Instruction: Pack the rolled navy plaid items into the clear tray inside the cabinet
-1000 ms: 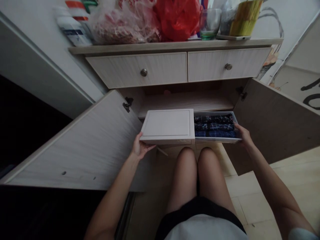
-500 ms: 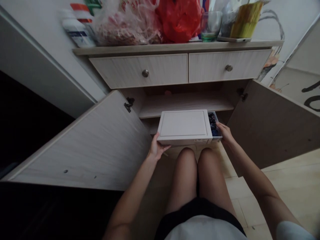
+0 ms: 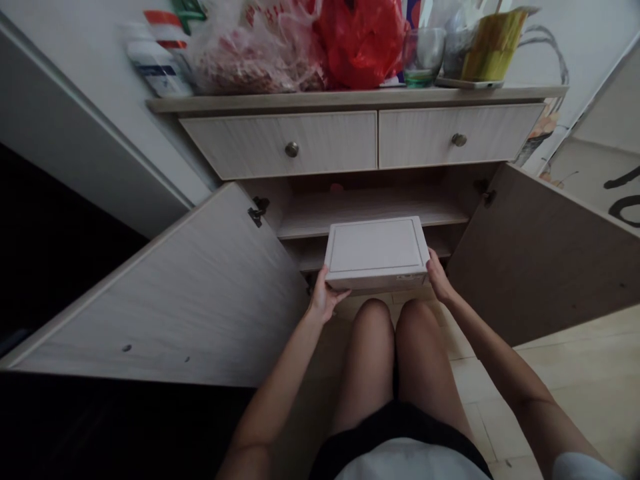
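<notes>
Left grip (image 3: pixel 325 298) and right grip (image 3: pixel 439 277) hold the white box (image 3: pixel 377 247)

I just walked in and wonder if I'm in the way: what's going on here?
Someone holds a white box in front of an open cabinet. The left hand grips its near left corner; the right hand is against its right end. The box was pulled open a moment ago and now looks shut. Both cabinet doors stand open.
</notes>
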Action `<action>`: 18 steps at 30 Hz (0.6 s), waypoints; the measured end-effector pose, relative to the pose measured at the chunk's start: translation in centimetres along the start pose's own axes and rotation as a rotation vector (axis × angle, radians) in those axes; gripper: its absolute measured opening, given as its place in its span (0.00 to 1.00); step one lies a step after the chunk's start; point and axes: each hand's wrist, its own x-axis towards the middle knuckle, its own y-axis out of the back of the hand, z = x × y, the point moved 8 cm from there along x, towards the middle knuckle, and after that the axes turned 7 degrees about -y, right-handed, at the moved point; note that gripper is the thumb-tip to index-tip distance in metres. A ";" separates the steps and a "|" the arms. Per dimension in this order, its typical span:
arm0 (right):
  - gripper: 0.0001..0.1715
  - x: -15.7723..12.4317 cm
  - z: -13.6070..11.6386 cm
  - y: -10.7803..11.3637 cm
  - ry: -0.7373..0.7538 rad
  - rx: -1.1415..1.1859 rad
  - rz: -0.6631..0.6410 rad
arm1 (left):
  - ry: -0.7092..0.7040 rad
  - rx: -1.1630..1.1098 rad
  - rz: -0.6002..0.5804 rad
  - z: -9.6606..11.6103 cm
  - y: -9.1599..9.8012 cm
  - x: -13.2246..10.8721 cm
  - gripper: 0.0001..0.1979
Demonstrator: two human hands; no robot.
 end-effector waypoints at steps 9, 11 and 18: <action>0.47 6.5 -2.2 0.7 -0.018 0.039 0.119 | -0.642 0.726 -0.105 6.9 -2.8 5.5 0.24; 0.46 9.2 -2.1 0.5 -0.035 0.055 0.120 | -0.697 0.817 -0.048 8.2 -3.7 7.5 0.22; 0.45 15.6 -0.8 -0.6 -0.047 0.076 0.117 | -0.664 0.991 0.047 9.7 -5.7 13.2 0.22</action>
